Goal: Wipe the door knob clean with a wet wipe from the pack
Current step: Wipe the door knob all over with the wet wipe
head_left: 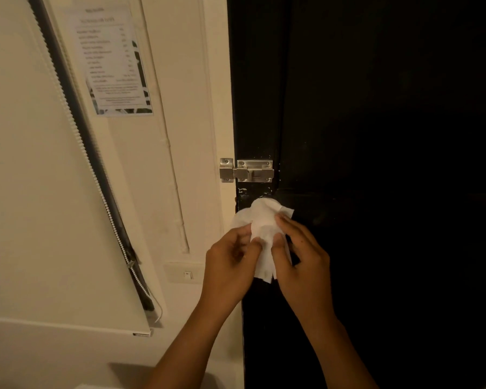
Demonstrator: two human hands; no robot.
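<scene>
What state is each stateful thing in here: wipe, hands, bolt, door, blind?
wet wipe: unfolded, draped over the knob, which is hidden
left hand: pinching the wipe
right hand: pinching the wipe
slide bolt: engaged across the frame
door: closed
roller blind: lowered

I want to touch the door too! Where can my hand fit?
Bare black door lies right of the silver sliding bolt and above the right hand. It is crowded at the door's edge below the bolt, where the left hand and right hand hold the white wet wipe.
</scene>
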